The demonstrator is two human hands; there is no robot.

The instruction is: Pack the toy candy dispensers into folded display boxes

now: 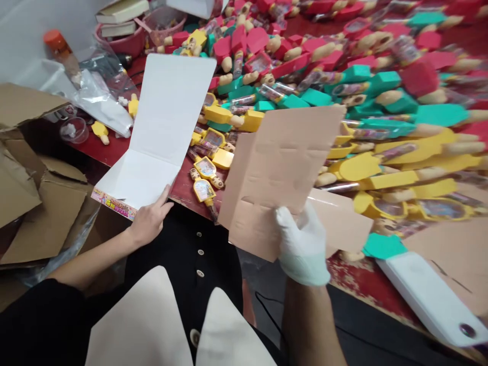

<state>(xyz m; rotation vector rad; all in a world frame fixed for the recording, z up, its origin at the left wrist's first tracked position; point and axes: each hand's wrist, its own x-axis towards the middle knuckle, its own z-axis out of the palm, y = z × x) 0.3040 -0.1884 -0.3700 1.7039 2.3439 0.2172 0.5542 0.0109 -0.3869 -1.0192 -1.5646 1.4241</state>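
Observation:
My bare left hand (pixel 149 219) grips the near right edge of a white cardboard box (pixel 152 162). Its tall lid stands folded up, and a printed colourful strip runs along its front edge. In a white glove, my right hand (pixel 303 241) holds a brown cardboard sheet (pixel 285 162), folded and marked with rows of slits, tilted above the table edge. Behind the sheet, partly hidden by it, lies another pale brown cardboard piece (pixel 341 216). Between box and sheet lie small yellow toys with picture windows (pixel 205 190).
Heaps of red toys (pixel 259 38), green toys (pixel 385 81) and yellow toys (pixel 412 152) cover the red table (pixel 354 277). A white device (pixel 430 297) lies at the right edge. Open brown cartons (pixel 46 213) stand left; behind are a pink basket (pixel 129 43) and plastic bags (pixel 102 101).

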